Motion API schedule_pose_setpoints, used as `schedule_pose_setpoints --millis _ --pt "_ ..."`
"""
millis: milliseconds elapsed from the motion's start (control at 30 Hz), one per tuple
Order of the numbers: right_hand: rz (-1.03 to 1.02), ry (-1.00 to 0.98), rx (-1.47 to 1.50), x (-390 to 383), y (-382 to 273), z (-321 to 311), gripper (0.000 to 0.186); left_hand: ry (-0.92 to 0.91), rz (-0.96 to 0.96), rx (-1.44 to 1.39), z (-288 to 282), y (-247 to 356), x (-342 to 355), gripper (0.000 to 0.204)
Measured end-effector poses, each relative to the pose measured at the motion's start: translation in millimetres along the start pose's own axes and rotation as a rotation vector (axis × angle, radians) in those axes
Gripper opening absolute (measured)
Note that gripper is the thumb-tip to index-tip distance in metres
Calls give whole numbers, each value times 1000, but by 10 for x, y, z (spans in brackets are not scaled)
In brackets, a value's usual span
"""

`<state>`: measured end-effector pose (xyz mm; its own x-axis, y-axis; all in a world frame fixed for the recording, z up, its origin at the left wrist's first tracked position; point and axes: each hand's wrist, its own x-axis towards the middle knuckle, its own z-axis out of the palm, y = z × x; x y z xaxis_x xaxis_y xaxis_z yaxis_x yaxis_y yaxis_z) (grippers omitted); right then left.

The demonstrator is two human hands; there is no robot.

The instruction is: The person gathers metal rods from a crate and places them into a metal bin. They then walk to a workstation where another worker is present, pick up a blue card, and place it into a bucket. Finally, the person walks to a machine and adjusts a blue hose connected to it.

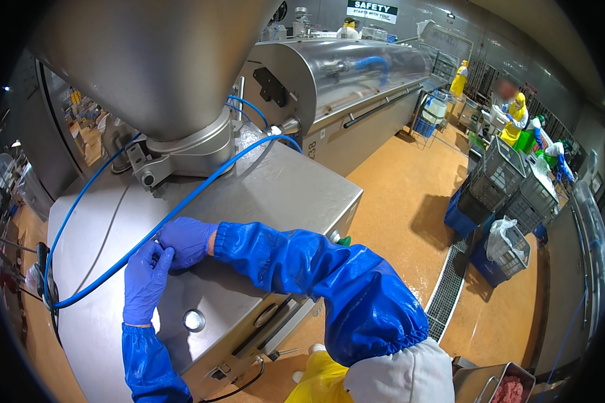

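My left hand [146, 281], in a purple glove, is closed with thumb and fingertips pinched together. My right hand [187, 242], gloved alike, has curled fingers and meets the left one fingertip to fingertip. What they hold between them, if anything, is hidden. Both are over a steel machine top [275, 201], right beside a thick blue hose [202, 185] that runs diagonally across it. Blue sleeves cover both forearms. Beyond the hands a large steel hopper [141, 60] rests on a clamped collar [191, 151].
A long steel cylinder machine [363, 67] stands behind. Stacked grey crates [497, 171] and a crate with a plastic bag [507, 248] are at right, near a floor drain grate [450, 275]. Ground meat [511, 389] fills a steel bin. Several people work far right.
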<state>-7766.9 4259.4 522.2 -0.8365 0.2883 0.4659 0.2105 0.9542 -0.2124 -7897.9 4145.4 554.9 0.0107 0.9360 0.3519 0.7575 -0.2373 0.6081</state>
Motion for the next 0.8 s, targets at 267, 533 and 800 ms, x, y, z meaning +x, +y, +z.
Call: schedule_pose_setpoints --millis 267,533,800 --pt "37 -80 9 9 -76 -86 25 -14 1 -4 -16 -15 -12 33" --pt "38 -83 23 0 -92 -117 26 -2 -8 -17 1 -40 -2 31" --pt "40 -78 29 -5 -101 -131 26 3 11 7 8 -68 4 33"
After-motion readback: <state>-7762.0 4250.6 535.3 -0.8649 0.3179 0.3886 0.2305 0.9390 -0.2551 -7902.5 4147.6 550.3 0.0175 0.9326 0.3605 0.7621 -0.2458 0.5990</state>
